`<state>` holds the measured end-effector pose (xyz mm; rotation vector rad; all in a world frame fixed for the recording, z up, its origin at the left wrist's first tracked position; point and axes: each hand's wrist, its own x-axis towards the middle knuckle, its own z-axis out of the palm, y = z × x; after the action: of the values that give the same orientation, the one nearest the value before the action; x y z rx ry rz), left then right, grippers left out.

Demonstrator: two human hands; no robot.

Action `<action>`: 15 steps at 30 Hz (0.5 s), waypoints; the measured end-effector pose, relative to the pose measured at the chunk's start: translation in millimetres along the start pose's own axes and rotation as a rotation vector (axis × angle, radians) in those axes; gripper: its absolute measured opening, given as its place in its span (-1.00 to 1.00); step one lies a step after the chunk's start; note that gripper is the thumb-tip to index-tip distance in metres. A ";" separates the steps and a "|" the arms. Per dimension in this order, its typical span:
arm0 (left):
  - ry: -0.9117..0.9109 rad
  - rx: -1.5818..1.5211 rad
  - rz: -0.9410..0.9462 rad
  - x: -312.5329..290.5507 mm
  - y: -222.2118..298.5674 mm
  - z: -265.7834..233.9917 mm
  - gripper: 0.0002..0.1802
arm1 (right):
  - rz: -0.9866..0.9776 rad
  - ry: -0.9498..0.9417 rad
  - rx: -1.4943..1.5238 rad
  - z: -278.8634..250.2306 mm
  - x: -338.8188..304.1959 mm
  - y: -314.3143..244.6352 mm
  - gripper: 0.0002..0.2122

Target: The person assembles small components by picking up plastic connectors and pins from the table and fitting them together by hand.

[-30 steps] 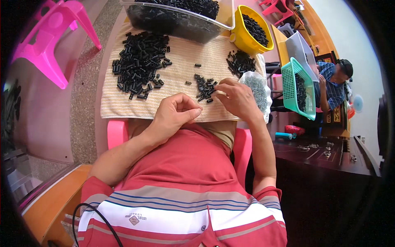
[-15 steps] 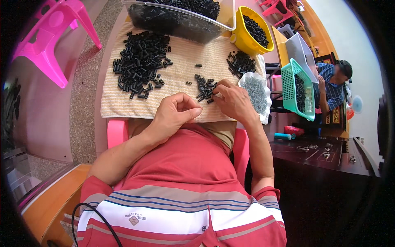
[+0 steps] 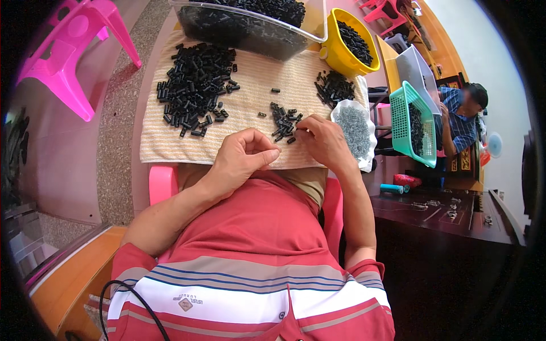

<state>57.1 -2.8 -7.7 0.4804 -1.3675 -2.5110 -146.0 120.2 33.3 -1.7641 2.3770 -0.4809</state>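
Note:
My left hand (image 3: 244, 160) rests at the near edge of the cream towel, its fingers curled and the thumb meeting the index finger; anything in that pinch is too small to make out. To its right, my right hand (image 3: 325, 141) is closed, fingertips down at the edge of a small pile of black plastic pieces (image 3: 282, 120). What those fingertips grip is hidden. A single black tubular piece (image 3: 275, 90) lies apart, above the small pile. A large heap of black tubular pieces (image 3: 196, 85) spreads to the left. Beside my right hand stands a white scalloped dish (image 3: 371, 136) of small clear or silvery parts.
At the back are a clear plastic bin (image 3: 250, 37) and a yellow basin (image 3: 335, 42), both holding black pieces. Another dark pile (image 3: 335, 88) lies near the dish. A green basket (image 3: 402, 122) stands to the right, near another person (image 3: 459, 116). Pink stools are at left.
My right hand has shifted slightly to the right and its fingertips have drawn a little off the small pile. The left hand keeps its place and its pinch.

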 end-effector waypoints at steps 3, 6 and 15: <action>0.001 0.012 -0.002 -0.4 1.4 0.3 -0.89 | -0.027 0.064 0.058 -1.8 -3.6 -2.7 -0.88; 0.007 -0.016 0.004 -0.9 2.1 1.4 -0.88 | -0.088 0.140 0.239 0.2 -14.4 -16.1 -0.87; -0.035 -0.102 -0.031 -1.7 2.7 1.0 -0.85 | -0.208 0.226 0.548 16.6 -28.8 -48.4 -0.89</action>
<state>58.3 -2.9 -4.6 0.4418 -1.2455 -2.6108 -88.5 132.2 31.9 -1.7571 1.9178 -1.2775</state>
